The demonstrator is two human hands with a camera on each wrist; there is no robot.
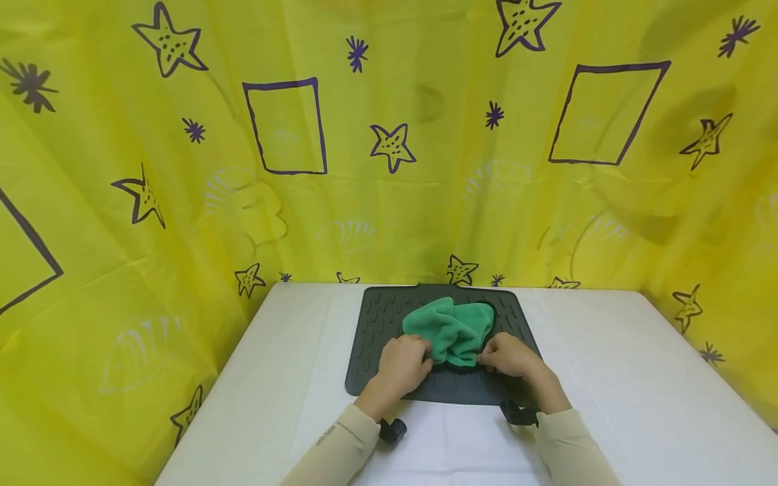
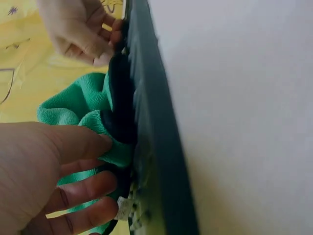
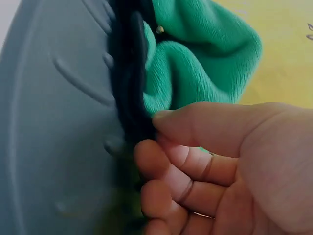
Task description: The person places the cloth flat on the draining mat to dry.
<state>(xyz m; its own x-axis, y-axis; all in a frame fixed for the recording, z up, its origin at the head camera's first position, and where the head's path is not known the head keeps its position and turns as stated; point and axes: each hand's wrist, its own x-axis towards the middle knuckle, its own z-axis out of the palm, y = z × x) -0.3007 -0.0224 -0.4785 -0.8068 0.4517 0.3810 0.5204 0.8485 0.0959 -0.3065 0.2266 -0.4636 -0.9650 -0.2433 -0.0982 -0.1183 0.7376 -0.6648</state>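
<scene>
From where I stand, the step in hand looks like straightening a crumpled green cloth of fleecy fabric point(image 1: 446, 327), lying between the two grips on a dark grey, ridged, roughly rectangular mat point(image 1: 367, 351) beneath them. The left hand point(image 1: 402, 364) pinches a fold between thumb and fingers; the right hand point(image 1: 510, 354) pinches the cloth's dark edging point(image 3: 139, 63). Next probably calls for drawing the grips apart to ease out the folds. Only the left wrist view reveals a small white label point(image 2: 123, 208) beside the left grip; only the head view takes in the cloth's whole spread.
</scene>
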